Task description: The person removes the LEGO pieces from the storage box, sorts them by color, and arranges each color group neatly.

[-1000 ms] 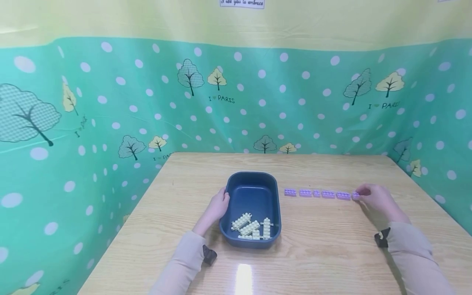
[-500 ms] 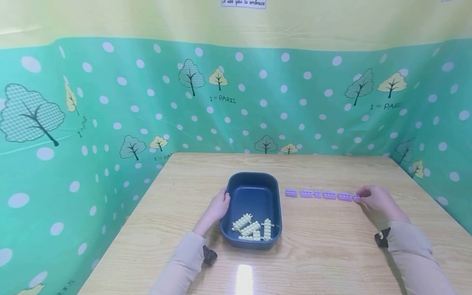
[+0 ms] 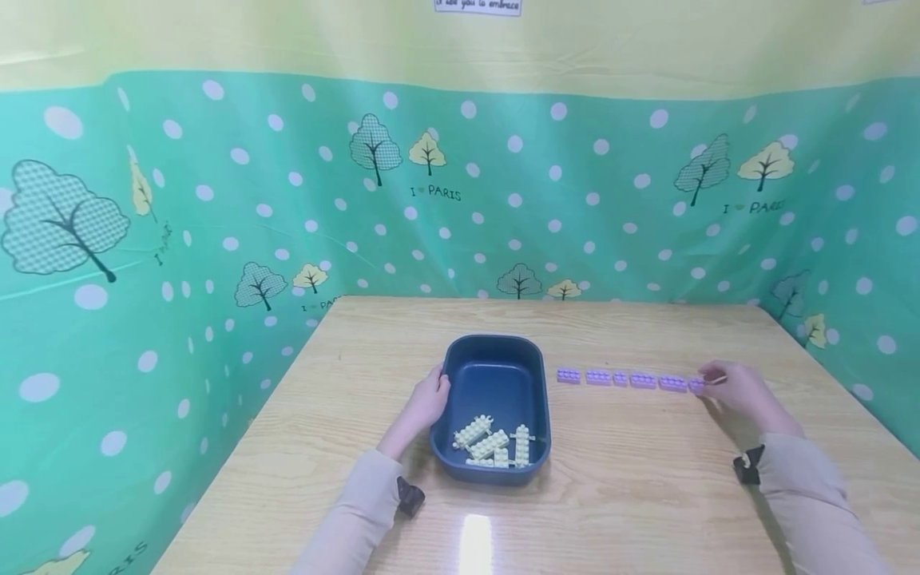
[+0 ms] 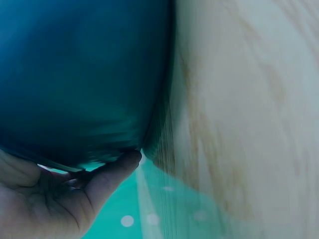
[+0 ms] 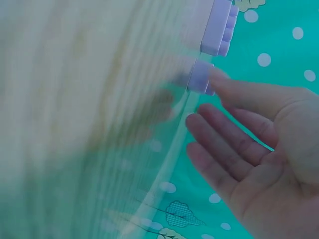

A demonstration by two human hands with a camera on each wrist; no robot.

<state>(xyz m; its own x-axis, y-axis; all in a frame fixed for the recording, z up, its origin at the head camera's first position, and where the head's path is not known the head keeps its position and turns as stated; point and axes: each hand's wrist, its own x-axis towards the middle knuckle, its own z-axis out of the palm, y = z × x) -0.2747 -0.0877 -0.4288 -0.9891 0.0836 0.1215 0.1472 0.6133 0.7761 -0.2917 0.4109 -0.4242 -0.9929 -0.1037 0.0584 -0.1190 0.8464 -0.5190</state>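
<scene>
With my left hand (image 3: 427, 401) I grip the left rim of a dark blue bin (image 3: 477, 385); in the left wrist view, the thumb (image 4: 112, 179) lies along its outer wall. Inside the bin's near end lie several cream toy bricks (image 3: 489, 444). On the right, my right hand (image 3: 740, 393) pinches a small purple toy brick (image 3: 695, 386) at the right end of a row. The thumb presses against this brick (image 5: 199, 75) in the right wrist view, the other visible fingers held loosely apart from it. A longer purple brick (image 3: 673, 384) sits just left of it.
Several more purple bricks (image 3: 643, 381) continue the line leftward across the wooden table (image 3: 611, 479), ending near the bin's right side. Green dotted cloth (image 3: 431, 255) hangs behind the table and on both sides.
The small purple brick has come slightly closer to its left neighbour in the row. My left hand keeps its grip on the bin, and the head view has shifted slightly.
</scene>
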